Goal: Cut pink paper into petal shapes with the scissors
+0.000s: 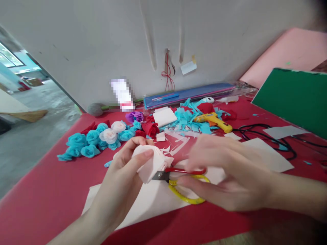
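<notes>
The left hand (121, 173) pinches the folded white paper (155, 163) between thumb and fingers, presumably so its layers stay together, while the right hand (237, 173) (blurred, so I cannot tell whether it grips) sits by the handles of the scissors (173, 182).

So you've got 1 green board (293, 98) on your right in front of a pink sheet (286, 56), red string (167, 73) hanging on the wall (102, 44) above a long blue pack (196, 94), plus a broom (32, 116) on the floor (46, 136).
</notes>
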The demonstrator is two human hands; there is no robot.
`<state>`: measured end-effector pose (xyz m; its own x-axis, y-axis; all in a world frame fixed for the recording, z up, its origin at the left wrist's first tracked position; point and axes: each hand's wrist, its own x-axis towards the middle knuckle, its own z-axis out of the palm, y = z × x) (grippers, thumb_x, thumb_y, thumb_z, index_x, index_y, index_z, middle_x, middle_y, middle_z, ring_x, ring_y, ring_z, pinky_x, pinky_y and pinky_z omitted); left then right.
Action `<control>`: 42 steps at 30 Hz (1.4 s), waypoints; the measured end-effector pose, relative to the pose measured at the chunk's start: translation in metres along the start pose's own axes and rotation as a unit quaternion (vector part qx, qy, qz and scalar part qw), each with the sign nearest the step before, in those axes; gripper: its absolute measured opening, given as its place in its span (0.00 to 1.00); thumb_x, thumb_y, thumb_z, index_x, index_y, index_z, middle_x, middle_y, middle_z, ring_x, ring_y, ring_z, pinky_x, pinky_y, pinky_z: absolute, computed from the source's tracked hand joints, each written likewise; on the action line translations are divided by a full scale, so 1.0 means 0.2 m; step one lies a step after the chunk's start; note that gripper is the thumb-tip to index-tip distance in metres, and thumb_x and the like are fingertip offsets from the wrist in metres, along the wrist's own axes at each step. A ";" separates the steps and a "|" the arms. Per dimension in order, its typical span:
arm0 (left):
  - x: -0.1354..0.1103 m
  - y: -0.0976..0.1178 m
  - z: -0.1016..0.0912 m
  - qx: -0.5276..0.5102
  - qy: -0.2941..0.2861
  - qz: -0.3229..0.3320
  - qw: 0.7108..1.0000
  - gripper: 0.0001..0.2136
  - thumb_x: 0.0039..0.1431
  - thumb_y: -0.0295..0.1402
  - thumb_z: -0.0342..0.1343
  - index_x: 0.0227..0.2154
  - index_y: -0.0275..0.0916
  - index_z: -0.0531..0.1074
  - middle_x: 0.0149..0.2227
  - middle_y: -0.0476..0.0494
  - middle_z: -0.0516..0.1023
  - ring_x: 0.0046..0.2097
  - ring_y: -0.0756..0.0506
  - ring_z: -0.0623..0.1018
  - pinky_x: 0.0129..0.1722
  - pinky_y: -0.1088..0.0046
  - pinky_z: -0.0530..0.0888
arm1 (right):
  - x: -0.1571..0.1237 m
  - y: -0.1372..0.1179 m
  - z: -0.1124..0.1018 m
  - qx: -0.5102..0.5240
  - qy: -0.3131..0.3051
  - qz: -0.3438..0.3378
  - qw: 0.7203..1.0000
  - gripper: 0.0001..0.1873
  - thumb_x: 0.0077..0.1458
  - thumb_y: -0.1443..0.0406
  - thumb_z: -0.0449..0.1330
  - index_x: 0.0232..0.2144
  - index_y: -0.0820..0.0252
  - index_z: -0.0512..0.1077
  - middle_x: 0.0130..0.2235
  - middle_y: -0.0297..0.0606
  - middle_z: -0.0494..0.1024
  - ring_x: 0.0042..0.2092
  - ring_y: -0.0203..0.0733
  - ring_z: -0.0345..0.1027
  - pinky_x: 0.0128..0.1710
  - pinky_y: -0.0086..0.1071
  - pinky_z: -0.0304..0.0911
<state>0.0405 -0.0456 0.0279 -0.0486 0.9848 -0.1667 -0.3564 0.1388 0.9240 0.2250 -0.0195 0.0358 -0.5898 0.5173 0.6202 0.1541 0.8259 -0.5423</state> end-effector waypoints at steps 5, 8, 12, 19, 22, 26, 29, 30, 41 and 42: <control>-0.01 -0.04 0.02 0.100 0.030 0.061 0.993 0.07 0.50 0.30 0.58 0.25 0.42 0.63 0.30 0.54 0.68 0.29 0.53 0.68 0.25 0.84 0.68 | 0.05 0.05 0.11 0.118 -0.064 0.231 0.964 0.10 0.51 0.60 0.58 0.29 0.63 0.65 0.24 0.28 0.64 0.24 0.26 0.56 0.20 0.20 0.52; -0.02 -0.06 0.02 0.110 0.025 0.064 0.992 0.08 0.47 0.31 0.60 0.25 0.43 0.64 0.27 0.55 0.68 0.28 0.53 0.68 0.24 0.84 0.68 | 0.04 0.05 0.13 0.193 -0.102 0.274 0.937 0.08 0.54 0.65 0.55 0.26 0.64 0.65 0.24 0.29 0.64 0.26 0.26 0.56 0.23 0.19 0.53; -0.03 -0.08 0.02 0.152 0.020 0.052 0.987 0.10 0.46 0.37 0.61 0.32 0.45 0.69 0.31 0.51 0.73 0.32 0.49 0.71 0.27 0.80 0.71 | 0.03 0.03 0.14 0.317 -0.074 0.312 0.893 0.07 0.54 0.66 0.55 0.25 0.65 0.65 0.22 0.28 0.62 0.24 0.24 0.55 0.22 0.17 0.53; -0.06 -0.07 0.02 0.230 -0.030 0.080 0.970 0.10 0.47 0.34 0.60 0.35 0.43 0.71 0.32 0.46 0.75 0.34 0.44 0.74 0.26 0.76 0.72 | 0.01 0.01 0.15 0.437 -0.092 0.374 0.812 0.06 0.54 0.64 0.55 0.29 0.61 0.63 0.24 0.30 0.66 0.23 0.27 0.59 0.18 0.18 0.56; -0.06 -0.06 0.04 0.229 -0.033 0.089 0.969 0.07 0.50 0.35 0.57 0.33 0.43 0.70 0.29 0.47 0.75 0.29 0.47 0.74 0.26 0.77 0.72 | 0.00 0.00 0.15 0.433 -0.096 0.368 0.817 0.06 0.56 0.64 0.53 0.30 0.61 0.65 0.24 0.30 0.66 0.23 0.27 0.59 0.19 0.18 0.57; -0.06 -0.05 0.05 0.213 -0.063 0.087 0.971 0.03 0.53 0.34 0.54 0.26 0.43 0.67 0.22 0.51 0.72 0.25 0.49 0.72 0.26 0.79 0.72 | 0.00 0.00 0.15 0.430 -0.095 0.371 0.817 0.09 0.54 0.61 0.55 0.30 0.62 0.65 0.24 0.31 0.66 0.23 0.26 0.59 0.19 0.17 0.57; -0.06 -0.05 0.04 0.239 -0.113 0.099 0.959 0.08 0.55 0.36 0.51 0.22 0.43 0.69 0.21 0.51 0.71 0.27 0.49 0.72 0.28 0.79 0.71 | 0.01 0.01 0.14 0.442 -0.094 0.380 0.807 0.10 0.54 0.61 0.55 0.29 0.63 0.64 0.23 0.30 0.66 0.22 0.26 0.59 0.19 0.17 0.57; -0.05 -0.05 0.03 0.255 -0.128 0.103 0.953 0.10 0.56 0.37 0.51 0.22 0.43 0.70 0.21 0.51 0.71 0.27 0.49 0.72 0.29 0.79 0.71 | 0.01 0.01 0.14 0.448 -0.092 0.381 0.803 0.09 0.54 0.61 0.55 0.29 0.63 0.64 0.23 0.30 0.66 0.22 0.26 0.58 0.19 0.17 0.57; -0.05 -0.07 -0.01 0.300 -0.156 0.077 0.938 0.15 0.61 0.36 0.45 0.22 0.40 0.71 0.25 0.48 0.75 0.30 0.48 0.74 0.31 0.77 0.71 | 0.01 0.01 0.15 0.458 -0.097 0.371 0.802 0.08 0.56 0.63 0.54 0.28 0.64 0.63 0.23 0.31 0.67 0.21 0.24 0.59 0.21 0.18 0.58; -0.05 -0.08 -0.01 0.300 -0.157 0.077 0.938 0.15 0.61 0.36 0.45 0.22 0.40 0.71 0.26 0.48 0.75 0.30 0.48 0.74 0.32 0.77 0.71 | 0.01 0.01 0.15 0.458 -0.096 0.369 0.803 0.08 0.57 0.63 0.52 0.29 0.63 0.62 0.23 0.31 0.67 0.21 0.25 0.59 0.21 0.18 0.58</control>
<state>0.0442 -0.0581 0.0148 0.2553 0.9668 0.0065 0.2265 -0.0664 0.9718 0.2003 -0.0238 0.0198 -0.7308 0.6731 -0.1137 -0.0770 -0.2468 -0.9660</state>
